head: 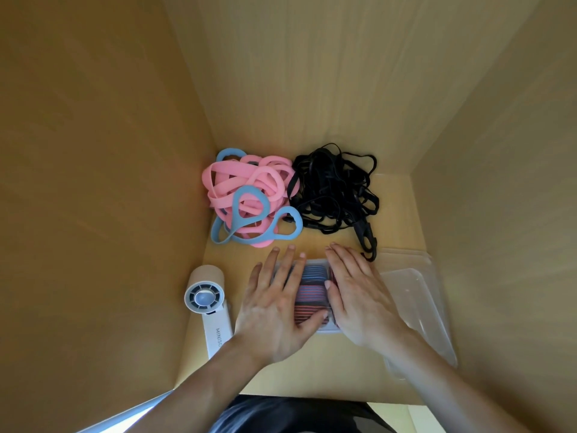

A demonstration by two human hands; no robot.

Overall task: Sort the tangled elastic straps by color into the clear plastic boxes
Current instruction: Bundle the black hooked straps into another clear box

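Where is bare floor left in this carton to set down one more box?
The near strip, this side of the strap-filled box; a small patch right of the black tangle. Crowded elsewhere: pink-blue tangle, fan, empty clear box.

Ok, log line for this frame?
left hand, right hand: flat on strap-filled box | pink-blue tangle, black tangle: unsorted | clear box right: looks empty

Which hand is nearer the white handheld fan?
Left. The left hand rests on the filled box beside the fan; the right hand lies on the box's far side.

White handheld fan (pixel 209 310) lying on tan surface (pixel 312 379), tan walls (pixel 93 151) around, dark cloth (pixel 296 415) at near edge
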